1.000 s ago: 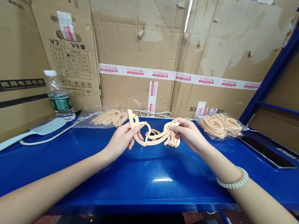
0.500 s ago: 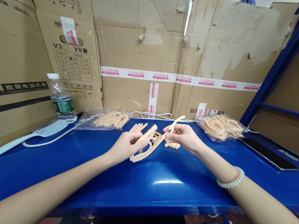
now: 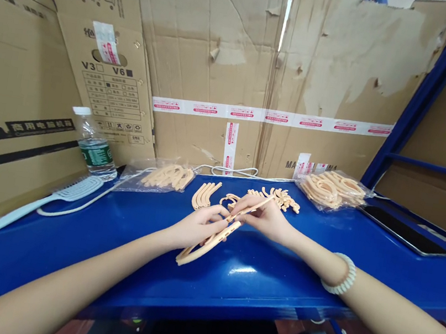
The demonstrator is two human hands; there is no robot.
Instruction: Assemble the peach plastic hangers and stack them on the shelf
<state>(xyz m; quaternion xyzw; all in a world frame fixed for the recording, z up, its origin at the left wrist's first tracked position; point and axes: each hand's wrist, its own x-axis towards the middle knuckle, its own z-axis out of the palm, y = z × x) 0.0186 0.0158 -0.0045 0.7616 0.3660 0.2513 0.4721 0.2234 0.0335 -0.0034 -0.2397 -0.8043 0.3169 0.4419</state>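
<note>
A beige curved piece [image 3: 212, 243] is gripped at lower centre by the left hand [image 3: 194, 226], a slim beige part [image 3: 258, 206] by the right hand [image 3: 269, 219], presumably for steadiness; whether they are joined cannot be told. Curved strips [image 3: 204, 196], left of centre, are ranked apparently for easy reach.

Glossy blue tabletop [image 3: 271, 294], taped cardboard panels [image 3: 215, 74] behind, blue metal frame [image 3: 423, 96] at right, reddish floor [image 3: 286, 327]

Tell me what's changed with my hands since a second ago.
Your left hand and right hand have come closer together, turning the tan curved piece from face-on to nearly edge-on, with one end now pointing down toward you. Both hands keep hold of it. The bottle, hairbrush and phone stayed put.
</note>
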